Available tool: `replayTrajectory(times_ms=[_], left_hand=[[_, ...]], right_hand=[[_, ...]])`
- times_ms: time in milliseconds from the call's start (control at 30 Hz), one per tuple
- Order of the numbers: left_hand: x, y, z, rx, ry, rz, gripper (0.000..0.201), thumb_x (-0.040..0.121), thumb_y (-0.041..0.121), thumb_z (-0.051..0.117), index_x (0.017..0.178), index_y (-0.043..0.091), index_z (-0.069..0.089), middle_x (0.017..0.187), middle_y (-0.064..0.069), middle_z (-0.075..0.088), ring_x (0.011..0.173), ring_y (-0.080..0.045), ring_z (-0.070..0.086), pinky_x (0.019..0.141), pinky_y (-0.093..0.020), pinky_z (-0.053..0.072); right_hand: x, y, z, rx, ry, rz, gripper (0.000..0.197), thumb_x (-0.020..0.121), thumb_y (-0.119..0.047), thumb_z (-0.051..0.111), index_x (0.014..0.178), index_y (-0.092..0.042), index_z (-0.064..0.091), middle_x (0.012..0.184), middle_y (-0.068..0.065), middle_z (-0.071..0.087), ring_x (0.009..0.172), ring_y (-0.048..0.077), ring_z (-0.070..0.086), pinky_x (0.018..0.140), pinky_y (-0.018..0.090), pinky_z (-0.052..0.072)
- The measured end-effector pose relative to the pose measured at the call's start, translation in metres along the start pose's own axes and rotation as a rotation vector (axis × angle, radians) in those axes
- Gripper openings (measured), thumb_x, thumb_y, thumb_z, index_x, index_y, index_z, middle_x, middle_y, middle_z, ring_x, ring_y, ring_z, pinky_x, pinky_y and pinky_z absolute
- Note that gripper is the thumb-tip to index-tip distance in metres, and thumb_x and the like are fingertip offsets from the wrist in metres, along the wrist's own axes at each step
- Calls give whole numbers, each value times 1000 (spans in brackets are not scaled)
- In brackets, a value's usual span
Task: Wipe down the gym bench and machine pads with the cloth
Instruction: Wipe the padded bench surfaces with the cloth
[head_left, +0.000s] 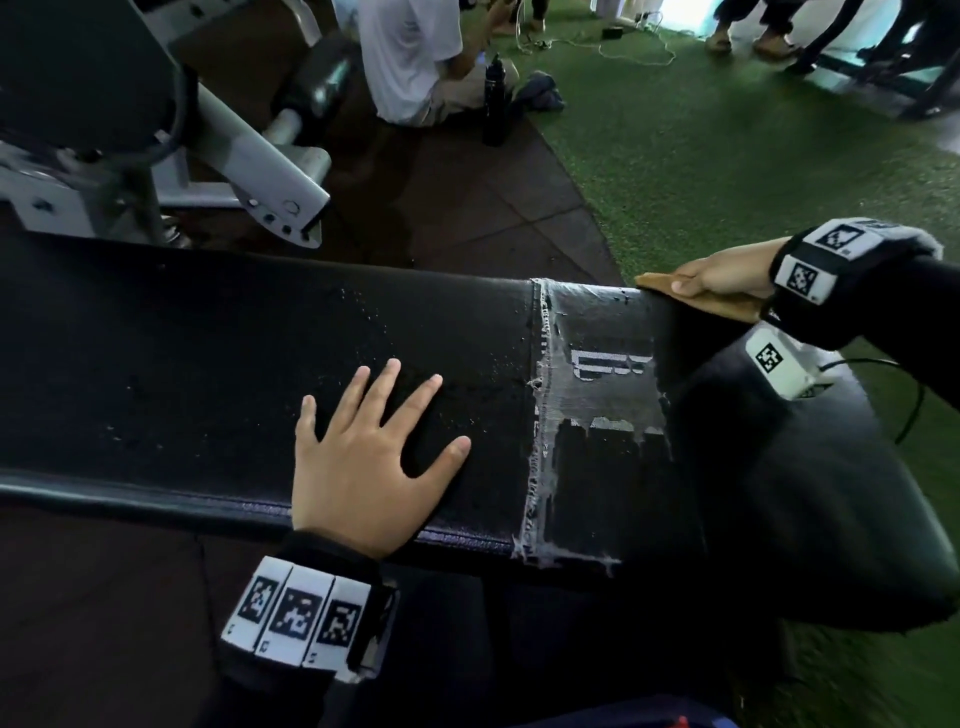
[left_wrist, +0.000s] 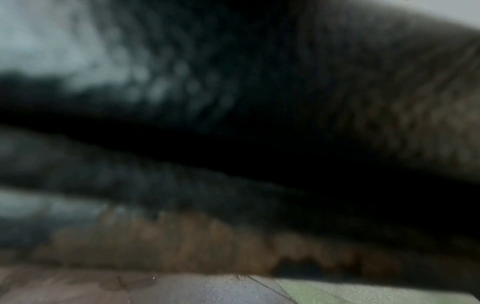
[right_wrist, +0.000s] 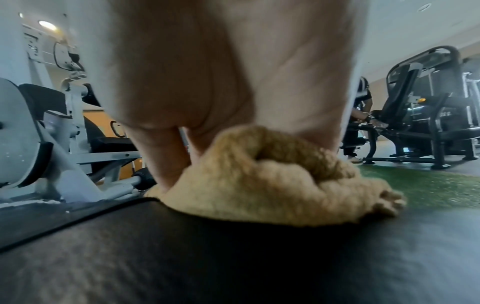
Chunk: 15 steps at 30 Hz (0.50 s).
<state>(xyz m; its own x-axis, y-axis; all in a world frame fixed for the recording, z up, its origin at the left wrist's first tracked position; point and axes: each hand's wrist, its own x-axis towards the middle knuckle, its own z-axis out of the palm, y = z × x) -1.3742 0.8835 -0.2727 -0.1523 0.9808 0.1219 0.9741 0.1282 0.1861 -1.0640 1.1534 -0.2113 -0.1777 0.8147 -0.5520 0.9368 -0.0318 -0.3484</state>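
A long black bench pad (head_left: 182, 364) runs across the head view, with a worn, frayed patch (head_left: 597, 374) near its right end and water droplets on top. My left hand (head_left: 384, 415) lies flat on the pad, fingers spread and holding nothing; the left wrist view is dark and blurred. At the far right, my right hand (head_left: 722, 273) holds a tan cloth (head_left: 654, 283) against the far edge of the adjoining black pad (head_left: 805, 493). In the right wrist view the cloth (right_wrist: 272, 181) is bunched under the palm of my right hand (right_wrist: 221, 72) on the pad (right_wrist: 233, 257); the fingers are hidden.
A grey machine frame (head_left: 234, 156) stands behind the bench at the left. A black bottle (head_left: 494, 101) and a seated person in a white shirt (head_left: 410, 57) are on the floor beyond. Green turf (head_left: 753, 156) lies to the right, with cables and other people's feet.
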Motion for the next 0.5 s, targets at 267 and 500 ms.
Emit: replayTrajectory(times_ms=[267,500], left_hand=[[0,2,0,-37,12,-19,69,80,81,16,141,51,29,156,13,22,146,-8,9,117,-50,5],[-2,0,-2,-39,10,-24,71,80,82,9,143,53,22,157,15,15,146,-7,2,118,-48,0]], right_hand=[[20,-81,21,-110,1,-101,20,98,-15,38,83,-18,52,77,2,47,67,14,43,61,28,33],[24,-113,31,-190,-95,-241,16,101,-21,35,111,-21,49,94,-2,53,90,15,47,84,32,35]])
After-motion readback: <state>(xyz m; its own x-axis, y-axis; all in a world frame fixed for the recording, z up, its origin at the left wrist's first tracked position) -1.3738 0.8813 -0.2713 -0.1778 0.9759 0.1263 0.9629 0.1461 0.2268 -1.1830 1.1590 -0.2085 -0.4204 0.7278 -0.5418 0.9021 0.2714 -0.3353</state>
